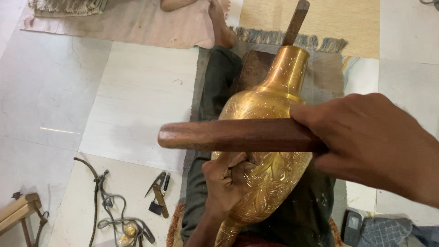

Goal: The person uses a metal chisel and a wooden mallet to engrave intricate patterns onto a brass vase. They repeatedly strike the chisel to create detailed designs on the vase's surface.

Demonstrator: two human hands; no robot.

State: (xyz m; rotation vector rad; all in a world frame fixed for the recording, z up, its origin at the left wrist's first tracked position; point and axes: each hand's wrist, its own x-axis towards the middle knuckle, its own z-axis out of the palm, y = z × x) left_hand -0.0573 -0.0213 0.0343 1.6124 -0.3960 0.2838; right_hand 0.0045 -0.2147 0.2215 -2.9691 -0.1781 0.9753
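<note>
I see my right hand (pixel 372 144) clenched around one end of a thick wooden stick (pixel 238 135), holding it level across the view so that it lies over the belly of a brass vase (pixel 270 174). The stick's free end points to the left, past the vase's side. My left hand (pixel 226 180) sits just under the stick, fingers closed on a thin dark tool (pixel 251 158) whose tip presses against the engraved surface of the vase; most of that tool is hidden by the stick and my fingers, so I cannot tell its shape. The vase lies tilted along my lap, on my dark green trousers (pixel 215 87), its narrow neck pointing away from me toward a wooden block (pixel 254 68) and a slanted wooden handle (pixel 296 20) beyond it. My bare foot (pixel 222 27) reaches to a pink mat (pixel 128 27). On the pale floor tiles (pixel 68 100) to my left lie a pair of small snips (pixel 157 183), a knotted cord (pixel 98 192) and a wooden frame (pixel 18 212) at the edge. By my right knee rests a small dark phone (pixel 352 226), near a piece of blue cloth (pixel 388 231)
</note>
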